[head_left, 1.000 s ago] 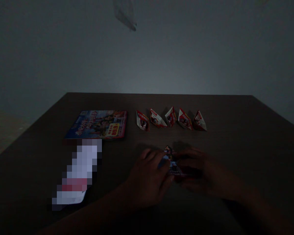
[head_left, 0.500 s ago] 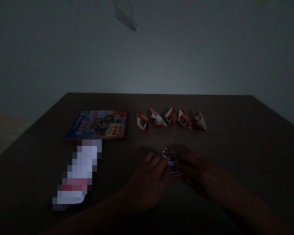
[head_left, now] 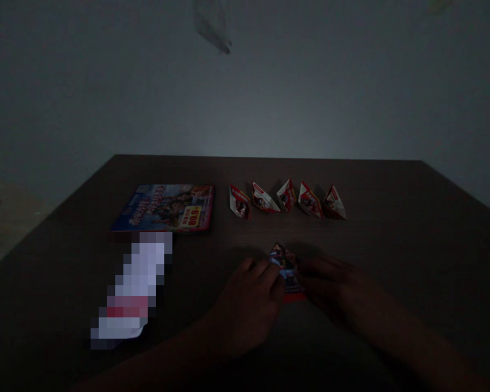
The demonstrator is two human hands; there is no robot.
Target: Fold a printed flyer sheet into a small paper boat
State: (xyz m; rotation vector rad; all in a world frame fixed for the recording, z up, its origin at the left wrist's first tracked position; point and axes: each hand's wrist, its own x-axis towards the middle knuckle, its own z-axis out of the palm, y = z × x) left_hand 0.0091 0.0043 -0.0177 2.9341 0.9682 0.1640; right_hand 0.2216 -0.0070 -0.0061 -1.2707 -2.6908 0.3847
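Note:
A small folded sheet of printed paper (head_left: 288, 275) lies on the dark table between my two hands, its top coming to a point and a red strip showing along its near edge. My left hand (head_left: 253, 299) is closed, with its fingertips on the paper's left side. On the other side my right hand (head_left: 335, 286) has its fingers held together against the paper's right edge. The room is dim, so the fingertips and the exact folds are hard to make out.
Several folded paper boats (head_left: 286, 196) stand in a row behind my hands. At the left lies a stack of printed flyers (head_left: 167, 209) with a yellow price box. A bright, pixel-blurred slab (head_left: 133, 286) lies nearer me on the wooden table (head_left: 375, 190).
Both hands stay on the folded paper with little movement. More of the red strip at its near edge shows now. The whole view has shifted slightly.

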